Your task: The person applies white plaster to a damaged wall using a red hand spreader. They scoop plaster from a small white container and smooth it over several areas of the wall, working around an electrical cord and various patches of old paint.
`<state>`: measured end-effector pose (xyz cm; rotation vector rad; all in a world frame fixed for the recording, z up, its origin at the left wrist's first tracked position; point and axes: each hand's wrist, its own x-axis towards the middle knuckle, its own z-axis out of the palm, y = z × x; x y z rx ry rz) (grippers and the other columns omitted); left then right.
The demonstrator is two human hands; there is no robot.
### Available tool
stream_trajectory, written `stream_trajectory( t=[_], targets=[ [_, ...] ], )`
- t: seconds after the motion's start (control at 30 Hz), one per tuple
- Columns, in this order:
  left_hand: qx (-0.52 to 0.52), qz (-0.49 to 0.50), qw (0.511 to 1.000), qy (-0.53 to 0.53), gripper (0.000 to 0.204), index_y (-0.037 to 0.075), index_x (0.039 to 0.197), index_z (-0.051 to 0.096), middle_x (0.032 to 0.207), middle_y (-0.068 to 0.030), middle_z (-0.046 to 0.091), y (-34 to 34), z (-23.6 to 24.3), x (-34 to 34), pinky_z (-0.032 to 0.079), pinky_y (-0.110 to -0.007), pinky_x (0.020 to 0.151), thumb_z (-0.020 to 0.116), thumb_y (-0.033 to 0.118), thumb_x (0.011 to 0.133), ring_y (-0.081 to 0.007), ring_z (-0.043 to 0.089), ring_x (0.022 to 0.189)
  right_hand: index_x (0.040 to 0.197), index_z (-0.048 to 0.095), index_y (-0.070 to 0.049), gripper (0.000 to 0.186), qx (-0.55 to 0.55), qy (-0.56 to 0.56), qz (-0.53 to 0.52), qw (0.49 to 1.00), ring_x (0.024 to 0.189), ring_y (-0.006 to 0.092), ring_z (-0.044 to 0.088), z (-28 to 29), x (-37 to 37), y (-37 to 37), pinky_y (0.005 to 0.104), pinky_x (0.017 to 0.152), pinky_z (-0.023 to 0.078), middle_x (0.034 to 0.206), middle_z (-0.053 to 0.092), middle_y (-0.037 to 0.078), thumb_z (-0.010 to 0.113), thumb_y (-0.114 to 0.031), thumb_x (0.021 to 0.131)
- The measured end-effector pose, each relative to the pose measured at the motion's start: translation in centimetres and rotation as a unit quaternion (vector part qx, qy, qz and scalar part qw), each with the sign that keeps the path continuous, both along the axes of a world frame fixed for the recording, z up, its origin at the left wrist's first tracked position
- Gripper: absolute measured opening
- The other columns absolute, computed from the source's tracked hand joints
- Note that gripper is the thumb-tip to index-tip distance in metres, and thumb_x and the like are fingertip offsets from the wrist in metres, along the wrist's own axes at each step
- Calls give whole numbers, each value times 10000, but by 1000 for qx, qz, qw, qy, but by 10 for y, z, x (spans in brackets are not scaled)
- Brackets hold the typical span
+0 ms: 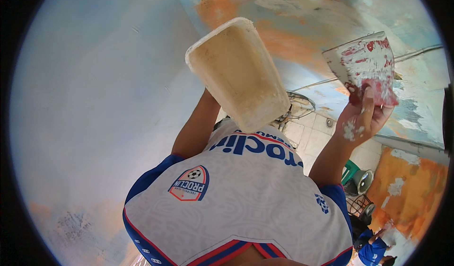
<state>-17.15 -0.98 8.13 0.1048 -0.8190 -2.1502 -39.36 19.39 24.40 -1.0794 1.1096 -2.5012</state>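
In front of my chest is a tilted rectangular plastic tub (234, 72), its beige inside facing me and white residue along its rim. My left forearm (191, 126) runs up behind the tub, which hides the hand and its fingers; the tub appears supported from there. To the right, my right hand (366, 112) is closed on a wide putty knife (364, 60), thumb pressed on its reddish lower part. White paste and red patches cover the raised blade. White smears also mark the back of this hand. The blade and the tub are apart.
A patchy blue, white and orange wall (293, 39) spreads ahead, with a thin cable (418, 53) along it. Coiled wires (302, 105) lie near pale floor tiles (312, 136). At lower right are a green object (349, 170), a round metallic item (364, 181) and another person in blue (371, 252).
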Motion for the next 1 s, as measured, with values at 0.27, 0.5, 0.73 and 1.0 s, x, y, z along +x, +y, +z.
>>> stream_trajectory(
  t=[0.27, 0.5, 0.73, 1.0],
  targets=[
    [-13, 19, 1000, -19, 739, 117, 1553, 311, 1539, -103, 420, 29, 3, -55, 420, -468, 1121, 419, 599, 1003, -314, 453, 1377, 1216, 582, -6, 303, 178, 384, 60, 904, 926, 312, 723, 21, 12, 41, 409, 764, 576, 1025, 711, 180, 590, 44, 917],
    [-14, 75, 997, -32, 754, 113, 1551, 314, 1535, -104, 424, 72, 0, -84, 422, -466, 1119, 425, 609, 994, -312, 455, 1374, 1249, 600, -30, 396, 278, 378, 113, 876, 906, 367, 694, 20, -9, 44, 414, 734, 562, 1066, 692, 202, 582, 72, 867],
    [-8, 165, 986, -36, 768, 110, 1549, 316, 1532, -105, 427, 105, -2, -106, 424, -465, 1117, 430, 619, 985, -309, 458, 1371, 1218, 601, -8, 305, 291, 374, 127, 871, 892, 409, 688, 6, -39, 67, 395, 732, 548, 1063, 699, 223, 556, 63, 925],
    [-18, 213, 976, -47, 785, 106, 1546, 319, 1527, -106, 431, 129, 4, -122, 426, -463, 1114, 437, 631, 974, -307, 460, 1368, 1144, 553, -7, 218, 275, 317, 146, 896, 867, 442, 678, -15, -57, 78, 417, 742, 535, 1010, 690, 244, 570, 20, 928]
  ],
)
